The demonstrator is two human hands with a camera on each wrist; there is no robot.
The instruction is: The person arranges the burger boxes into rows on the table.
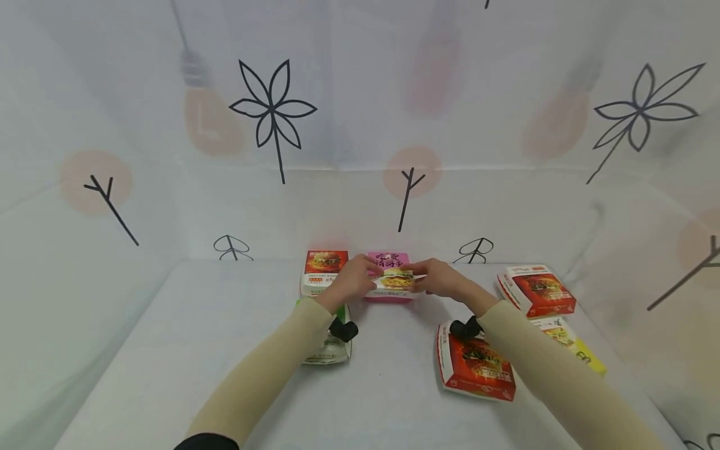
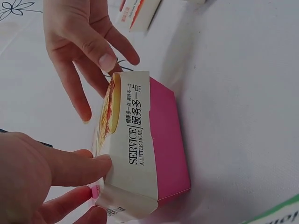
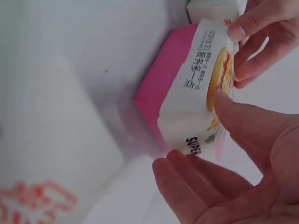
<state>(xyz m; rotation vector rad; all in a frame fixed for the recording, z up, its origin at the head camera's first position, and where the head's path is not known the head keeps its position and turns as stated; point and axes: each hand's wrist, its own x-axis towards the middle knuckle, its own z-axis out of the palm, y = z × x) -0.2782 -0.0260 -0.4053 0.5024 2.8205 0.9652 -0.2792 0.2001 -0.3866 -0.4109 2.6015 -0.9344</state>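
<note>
Pink and white printed card makes up the burger box (image 1: 388,294), which we have toward the far edge of the table (image 1: 394,356), just right of a red-topped box (image 1: 317,284). Our left hand (image 1: 353,279) pinches its left end, thumb at the upper near edge, fingers beyond it; our right hand (image 1: 444,279) is spread loosely about the right end, and we cannot tell how firmly it touches. A hand at each end probably holds the box square and steady, and the red-topped box beside it suggests a shared row. The lettered white side faces near and reads upright for us, with the burger picture above it and "SUPER" on the right end. Its longest visible edge runs left to right, though foreshortened depth leaves the long axis uncertain. Nearer, at left, lies a green-and-white package (image 1: 328,357); at right are a far red box (image 1: 542,294), a near red box (image 1: 478,372) and a yellow-and-white box (image 1: 574,344), all angled.
</note>
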